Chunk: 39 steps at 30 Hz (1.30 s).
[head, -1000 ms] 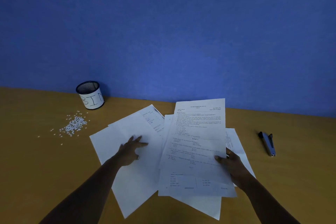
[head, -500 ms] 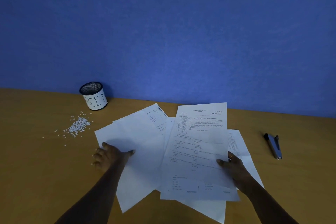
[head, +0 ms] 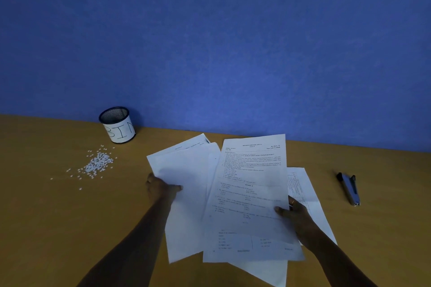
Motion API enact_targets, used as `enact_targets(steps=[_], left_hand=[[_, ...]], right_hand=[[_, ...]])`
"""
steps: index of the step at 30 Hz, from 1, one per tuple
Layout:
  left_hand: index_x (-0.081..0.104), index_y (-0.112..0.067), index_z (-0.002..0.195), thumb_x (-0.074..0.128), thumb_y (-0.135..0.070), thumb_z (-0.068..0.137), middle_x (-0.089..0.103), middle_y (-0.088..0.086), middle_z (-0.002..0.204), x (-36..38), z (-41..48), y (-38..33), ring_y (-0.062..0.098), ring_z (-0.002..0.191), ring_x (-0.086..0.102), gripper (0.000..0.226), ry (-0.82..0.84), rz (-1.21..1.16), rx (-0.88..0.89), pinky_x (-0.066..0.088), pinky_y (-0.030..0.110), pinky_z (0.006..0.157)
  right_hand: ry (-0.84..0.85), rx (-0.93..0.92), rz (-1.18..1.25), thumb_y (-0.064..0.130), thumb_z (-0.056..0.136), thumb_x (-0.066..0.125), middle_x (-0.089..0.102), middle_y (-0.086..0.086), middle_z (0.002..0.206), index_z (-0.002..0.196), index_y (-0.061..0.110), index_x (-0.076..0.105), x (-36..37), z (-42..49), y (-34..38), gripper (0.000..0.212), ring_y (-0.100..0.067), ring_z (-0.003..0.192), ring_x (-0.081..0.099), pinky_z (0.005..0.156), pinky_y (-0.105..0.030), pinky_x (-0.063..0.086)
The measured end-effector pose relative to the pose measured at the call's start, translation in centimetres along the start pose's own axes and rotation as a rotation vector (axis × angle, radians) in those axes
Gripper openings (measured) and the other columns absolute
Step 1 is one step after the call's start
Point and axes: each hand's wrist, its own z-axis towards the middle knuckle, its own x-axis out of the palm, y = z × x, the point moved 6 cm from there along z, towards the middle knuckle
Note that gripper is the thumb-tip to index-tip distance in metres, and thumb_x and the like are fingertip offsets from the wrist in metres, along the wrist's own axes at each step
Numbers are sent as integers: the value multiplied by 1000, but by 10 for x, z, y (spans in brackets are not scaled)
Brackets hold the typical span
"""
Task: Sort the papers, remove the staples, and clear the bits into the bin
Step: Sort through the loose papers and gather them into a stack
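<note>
My left hand (head: pixel 161 190) pinches the left edge of a blank sheet (head: pixel 184 193), thumb on top and fingers tucked under it. My right hand (head: pixel 297 215) grips the right edge of a printed sheet (head: pixel 250 196), thumb pressed on its face. The two sheets overlap between my hands, and more papers (head: pixel 303 189) lie fanned underneath, one poking out beyond my right hand, all on the wooden table (head: pixel 58 228). Well off to the right of my right hand lies the staple remover (head: pixel 349 189), flat on the table. Past my left hand, to its left, a scatter of white paper bits (head: pixel 96 164) sits, with the mesh bin (head: pixel 118 125) standing upright just beyond them by the blue wall (head: pixel 210 42).
</note>
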Motion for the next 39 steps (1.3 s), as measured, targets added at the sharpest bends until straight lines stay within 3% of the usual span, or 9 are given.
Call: enact_targets(steps=[7,13,16,19,25,28,34,37,39], left_hand=[[25,3,136,81,-25,67,37,23,138,3,-13,-15,37,129,36,94,1,183,-20,32,42,107],[38,-13,123,72,-64,42,51,12,125,85,95,45,30,111,48,101,-5,297,16,44,41,97],[36,-6,126,87,-37,48,50,18,123,40,28,11,35,111,49,98,9,287,-37,46,43,96],[26,2,132,87,-17,59,48,22,127,24,-5,-13,36,117,50,97,13,210,-87,44,40,95],[29,3,136,79,-19,70,42,18,137,28,1,-5,33,126,43,85,76,196,-145,38,36,100],[24,2,138,72,-15,79,38,19,141,28,-8,-7,33,128,40,77,13,111,-139,34,37,104],[49,8,120,64,0,80,55,27,122,14,-3,-11,41,111,53,44,-53,25,103,45,44,93],[56,10,107,66,4,77,61,25,111,3,6,-13,40,102,57,33,1,-135,206,45,43,87],[56,11,110,68,5,75,60,27,113,-9,15,-13,42,105,57,37,28,-262,223,46,48,91]], right_hand=[[2,-1,4,28,67,63,69,-13,103,102,13,62,3,-1,1,38,-36,92,66,82,-53,54],[-18,6,-17,26,72,64,69,-11,104,104,15,62,0,-1,-2,34,-35,93,66,81,-52,55],[-18,8,-23,30,66,61,69,-10,103,103,15,61,3,-2,1,39,-33,91,66,73,-43,56],[-24,7,-26,28,71,62,69,-10,105,103,16,61,2,-2,0,35,-33,93,66,79,-47,56],[-23,7,-53,30,68,61,69,-9,103,103,15,61,5,-6,5,38,-32,92,66,80,-47,55],[-28,6,-41,29,70,62,69,-9,103,102,15,61,4,-6,5,34,-32,92,66,78,-45,55],[-17,-7,14,27,68,62,69,-11,100,100,14,62,7,-11,10,34,-33,91,66,76,-44,55],[-43,-7,54,9,82,64,70,-10,98,99,14,63,2,-11,8,18,-33,90,66,73,-43,56],[-79,-5,82,0,85,58,72,-6,94,100,15,65,-4,-12,6,22,-31,87,68,69,-40,56]])
